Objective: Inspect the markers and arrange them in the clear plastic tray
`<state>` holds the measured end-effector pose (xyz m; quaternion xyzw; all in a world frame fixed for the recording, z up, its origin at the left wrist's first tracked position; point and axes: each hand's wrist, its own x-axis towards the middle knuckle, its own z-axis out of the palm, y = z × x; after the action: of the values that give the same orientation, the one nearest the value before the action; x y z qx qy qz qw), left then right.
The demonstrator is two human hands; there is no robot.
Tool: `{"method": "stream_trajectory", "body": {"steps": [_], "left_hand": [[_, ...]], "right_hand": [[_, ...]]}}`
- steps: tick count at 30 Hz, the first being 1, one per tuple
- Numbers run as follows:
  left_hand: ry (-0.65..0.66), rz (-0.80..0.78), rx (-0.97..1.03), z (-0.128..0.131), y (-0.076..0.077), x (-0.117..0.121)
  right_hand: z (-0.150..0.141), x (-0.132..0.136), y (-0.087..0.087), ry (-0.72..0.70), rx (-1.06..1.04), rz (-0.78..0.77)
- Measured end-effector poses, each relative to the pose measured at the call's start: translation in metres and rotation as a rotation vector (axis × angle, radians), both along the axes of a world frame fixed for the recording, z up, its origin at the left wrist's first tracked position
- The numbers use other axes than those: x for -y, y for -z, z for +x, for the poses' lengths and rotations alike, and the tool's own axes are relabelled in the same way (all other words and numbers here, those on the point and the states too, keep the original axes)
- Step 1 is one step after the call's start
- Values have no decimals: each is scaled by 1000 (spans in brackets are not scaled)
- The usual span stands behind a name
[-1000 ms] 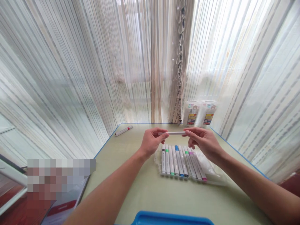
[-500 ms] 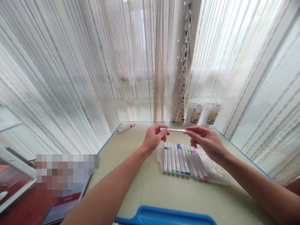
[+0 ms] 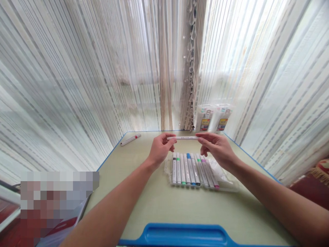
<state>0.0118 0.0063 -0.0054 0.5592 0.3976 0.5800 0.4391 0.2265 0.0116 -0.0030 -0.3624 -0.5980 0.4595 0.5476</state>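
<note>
A white marker (image 3: 185,138) is stretched sideways between my two hands above the table. My left hand (image 3: 162,148) pinches its left end between thumb and fingers. At the other end, the thumb and fingertips of my right hand (image 3: 214,145) are closed on it. Below my hands lies a clear plastic marker tray (image 3: 168,176), holding several white markers (image 3: 189,171) side by side with black, green, blue and purple bands. Its right part is partly hidden behind my right hand. A separate marker (image 3: 131,140) with a red band lies at the table's far left.
Two clear cases with labels, a left one (image 3: 205,118) and a right one (image 3: 223,118), stand at the back right edge. The pale green table (image 3: 144,202) has a blue rim and a moulded blue trough (image 3: 185,235) at the front. Striped curtains (image 3: 144,68) hang behind.
The view has turned slightly right, so everything sits further left in the picture. Both hands keep hold of the marker, and its printed side now shows more clearly.
</note>
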Motion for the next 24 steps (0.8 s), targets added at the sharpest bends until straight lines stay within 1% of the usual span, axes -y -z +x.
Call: {"method": "stream_trajectory", "body": {"steps": [3,7,14,16,20,24], "left_hand": [[-16,27,-2,0,2,-2],[-16,10,19,-2,5,-4],[-52,13,-40,-3,3,-2],[-57,23,-59,-3,3,-2],[-28,38,-110,-1,6,-1],[-9,37,-162,2,7,2]], "right_hand": [[-1,0,-1,-17,-25,-33],[-2,0,-2,-23,-53,-49],[-1,0,1,-22,-27,13],[0,-1,1,-15,-12,15],[1,-2,2,-3,53,20],[2,-2,6,-32,148,32]]}}
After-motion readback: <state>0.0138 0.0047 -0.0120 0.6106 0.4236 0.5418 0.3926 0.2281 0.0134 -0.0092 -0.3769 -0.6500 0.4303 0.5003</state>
